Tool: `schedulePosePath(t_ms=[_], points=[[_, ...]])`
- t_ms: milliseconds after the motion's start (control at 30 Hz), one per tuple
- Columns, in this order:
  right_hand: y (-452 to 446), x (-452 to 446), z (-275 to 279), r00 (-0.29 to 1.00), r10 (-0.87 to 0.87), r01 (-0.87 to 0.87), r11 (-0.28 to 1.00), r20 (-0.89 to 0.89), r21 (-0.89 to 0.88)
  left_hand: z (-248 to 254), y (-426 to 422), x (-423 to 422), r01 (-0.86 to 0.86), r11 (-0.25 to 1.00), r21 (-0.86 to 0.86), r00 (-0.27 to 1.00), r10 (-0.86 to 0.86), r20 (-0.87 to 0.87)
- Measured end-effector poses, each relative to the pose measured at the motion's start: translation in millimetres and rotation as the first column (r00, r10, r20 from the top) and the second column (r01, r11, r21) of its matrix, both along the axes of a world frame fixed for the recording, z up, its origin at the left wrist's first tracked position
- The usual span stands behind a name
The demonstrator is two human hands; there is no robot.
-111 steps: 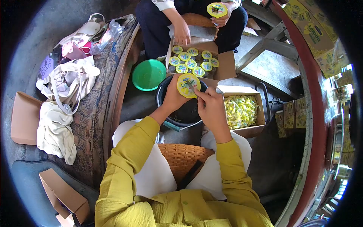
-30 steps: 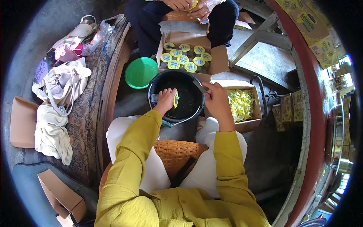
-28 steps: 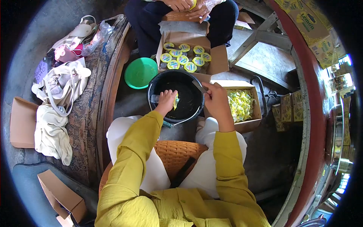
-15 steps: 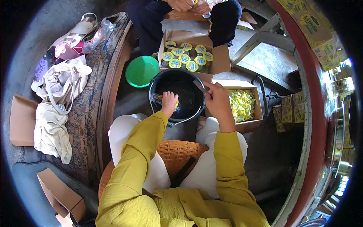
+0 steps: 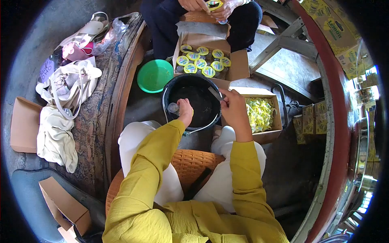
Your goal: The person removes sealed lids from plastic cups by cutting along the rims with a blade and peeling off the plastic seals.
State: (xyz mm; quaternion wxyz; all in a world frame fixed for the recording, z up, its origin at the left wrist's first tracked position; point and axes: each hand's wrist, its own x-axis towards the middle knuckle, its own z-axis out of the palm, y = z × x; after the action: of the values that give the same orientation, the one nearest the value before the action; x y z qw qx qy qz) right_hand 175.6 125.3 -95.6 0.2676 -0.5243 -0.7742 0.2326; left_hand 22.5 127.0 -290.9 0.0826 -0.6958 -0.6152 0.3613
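Observation:
My left hand (image 5: 185, 111) is closed around a small clear bottle (image 5: 173, 108), whose round end points left over the bucket. Most of the bottle is hidden by my fingers. Between the thumb and fingers of my right hand (image 5: 232, 106) is a flat grey blade (image 5: 215, 94), slanting up and left over the bucket's right rim; its handle is covered. Below both hands stands the black bucket (image 5: 166, 90) with a wire handle, and a few thin light strips lie inside it.
A green basin (image 5: 154, 77) sits left of the bucket. Beyond is a carton (image 5: 239, 65) of yellow-lidded containers (image 5: 200, 63). At right, another carton (image 5: 269, 137) holds yellow packets (image 5: 258, 115). Opposite, a person's hands (image 5: 223, 10) hold a yellow-marked item. A wooden bench (image 5: 129, 69) runs along the left.
My left hand has turned the bottle, so its round end shows instead of its yellow-marked side. The right hand still holds the blade. The other person's hands have turned their yellow-marked item.

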Motion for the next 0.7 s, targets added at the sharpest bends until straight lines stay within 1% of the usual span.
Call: schedulePosePath(t_ms=[67,100,200,267,300,367,400,433,467,533,567,667,700], points=[[0,-1,1,1.0,0.001,-0.001,1.0,0.01,-0.005,-14,6,-1,-0.109,0.993,0.056,0.989,0.102,0.11],[0,-1,1,1.0,0.002,-0.002,1.0,0.009,0.002,-12,7,-1,-0.165,0.983,0.079,0.975,0.15,0.166],[0,0,-1,1.0,0.002,-0.002,1.0,0.005,0.019,-5,2,-4,-0.138,0.977,0.165,0.968,0.097,0.233],[0,0,-1,1.0,-0.002,0.002,1.0,0.003,0.027,-34,17,-10,-0.226,0.966,-0.128,0.956,0.245,0.16],[0,0,-1,1.0,-0.003,0.003,1.0,0.003,0.025,-29,20,-11,-0.271,0.924,-0.269,0.945,0.308,0.107],[0,-1,-1,1.0,-0.005,0.005,1.0,0.003,0.023,-20,19,-10,-0.261,0.933,-0.248,0.941,0.303,0.15],[0,0,0,1.0,-0.005,0.005,1.0,0.0,0.021,-7,14,-9,-0.257,0.937,-0.239,0.938,0.301,0.172],[0,0,1,1.0,-0.004,0.005,1.0,-0.004,0.021,2,4,-9,-0.284,0.955,0.082,0.894,0.233,0.384],[0,0,1,1.0,-0.003,0.003,1.0,-0.009,0.018,-2,7,-10,-0.324,0.944,-0.066,0.892,0.328,0.31],[2,0,0,1.0,0.005,-0.004,0.999,-0.02,0.053,12,17,-9,-0.413,0.847,-0.335,0.872,0.474,0.124],[2,0,-1,1.0,0.008,-0.006,0.998,-0.025,0.067,18,16,-10,-0.322,0.872,-0.369,0.891,0.411,0.194],[1,-1,4,0.998,-0.004,0.008,0.998,-0.056,0.068,18,10,-13,-0.332,0.886,-0.324,0.861,0.424,0.279],[3,-2,6,0.996,-0.01,0.017,0.997,-0.088,0.076,18,11,-14,-0.306,0.92,-0.245,0.871,0.374,0.317]])
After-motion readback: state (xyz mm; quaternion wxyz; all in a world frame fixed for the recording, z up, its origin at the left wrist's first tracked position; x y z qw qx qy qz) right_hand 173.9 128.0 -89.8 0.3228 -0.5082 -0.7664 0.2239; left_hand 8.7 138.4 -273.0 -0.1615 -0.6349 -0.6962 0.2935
